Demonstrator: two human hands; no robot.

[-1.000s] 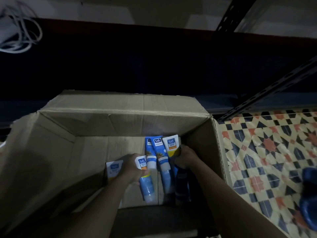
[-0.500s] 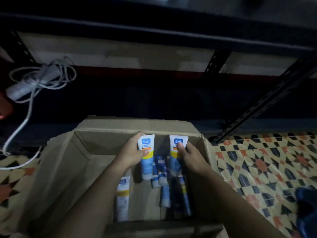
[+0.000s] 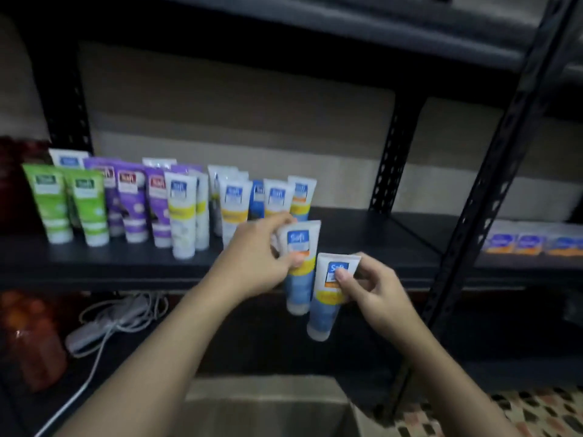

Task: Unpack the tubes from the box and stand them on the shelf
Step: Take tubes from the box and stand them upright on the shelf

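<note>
Far left: standing tubes (image 3: 176, 209) in a row, crimps up. Left hand (image 3: 255, 263), above the box (image 3: 268, 405), pinches a tube (image 3: 298, 285) by its crimp, long axis upright, cap down, just before the row's right end and closer to it. Second tube (image 3: 326, 298) hangs lower, slightly tilted, pinched by the right hand (image 3: 375, 291). Shelf (image 3: 362, 234) lies bare to the right, probably room for both; dim light.
</note>
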